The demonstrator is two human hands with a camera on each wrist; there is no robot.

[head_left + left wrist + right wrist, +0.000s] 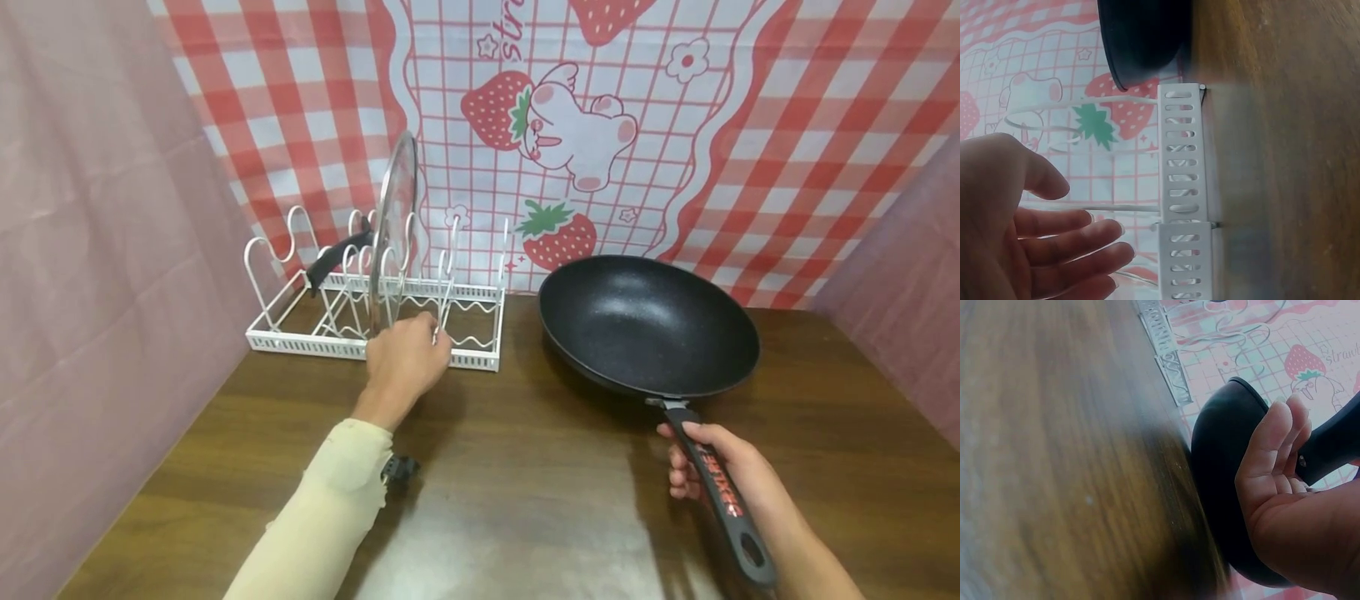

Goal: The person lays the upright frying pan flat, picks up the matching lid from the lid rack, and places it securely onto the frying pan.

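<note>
A black frying pan point(648, 325) is at the right, its opening facing up and its handle pointing toward me. My right hand point(750, 483) grips the handle, thumb on top and fingers beneath. In the right wrist view, the pan's dark outer side point(1222, 469) shows behind the hand; whether its base touches the table I cannot tell. My left hand point(408, 354) is at the front of a white wire rack point(300, 342). In the left wrist view, its fingers point(1079, 240) extend loosely near a rack wire, with the thumb apart.
A glass lid point(396, 217) stands upright in the rack, close to my left hand. Left of it, a black handle point(333, 260) leans among the wires. The wooden table point(517, 500) is bordered by a checked strawberry cloth point(480, 183) behind and pink cloth at both sides.
</note>
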